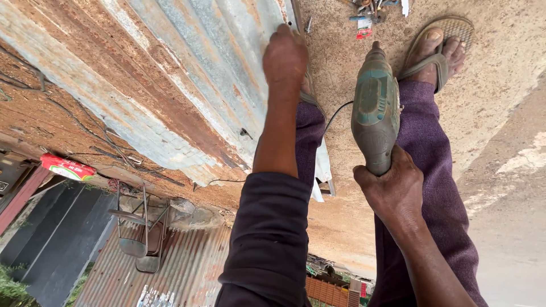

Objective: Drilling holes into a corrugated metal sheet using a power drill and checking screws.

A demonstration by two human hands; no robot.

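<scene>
The view looks steeply down and appears upside down. My right hand [392, 185] grips a worn green electric drill [374, 108] by its handle, bit end pointing toward the ground near my sandalled foot [437, 48]. My left hand [284, 57] rests closed on the edge of a rusty corrugated metal sheet [170, 74]. A screw [244, 134] sticks out of the sheet below that hand. The drill's black cord [335, 112] loops between my legs.
Small hardware and a red packet [364, 23] lie on the dirt ground near my foot. A metal chair [139, 236], more corrugated sheets [170, 273] and a red-and-white bag [67, 167] are at the left. Purple trousers cover my legs.
</scene>
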